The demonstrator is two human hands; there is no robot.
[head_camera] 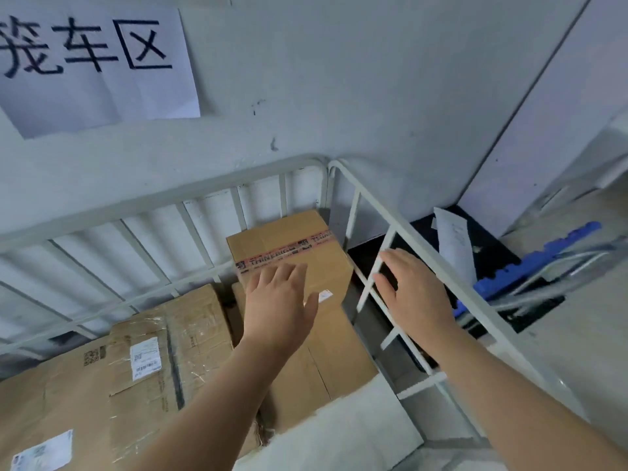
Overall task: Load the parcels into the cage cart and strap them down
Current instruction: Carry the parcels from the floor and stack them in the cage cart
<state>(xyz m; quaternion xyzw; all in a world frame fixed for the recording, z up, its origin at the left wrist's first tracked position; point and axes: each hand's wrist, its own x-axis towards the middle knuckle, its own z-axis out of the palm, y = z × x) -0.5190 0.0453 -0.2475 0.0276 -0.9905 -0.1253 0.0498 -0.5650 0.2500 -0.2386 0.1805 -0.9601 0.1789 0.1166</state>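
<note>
A small brown parcel [289, 246] with red printed tape stands in the far right corner of the white cage cart [190, 198], on top of a longer brown box [333, 351]. My left hand [278, 300] hovers over the small parcel's near edge, fingers straight and loose, holding nothing. My right hand [414, 290] is open beside the cart's right railing [401, 219], apart from the parcel. A large taped parcel [102, 385] with white labels fills the cart's left side. A white parcel [339, 433] lies at the near edge.
A wall with a paper sign [95, 62] rises behind the cart. Outside the right railing lie a blue plastic part [530, 263] with metal tubing, and a white sheet of paper [455, 243] on a dark floor patch.
</note>
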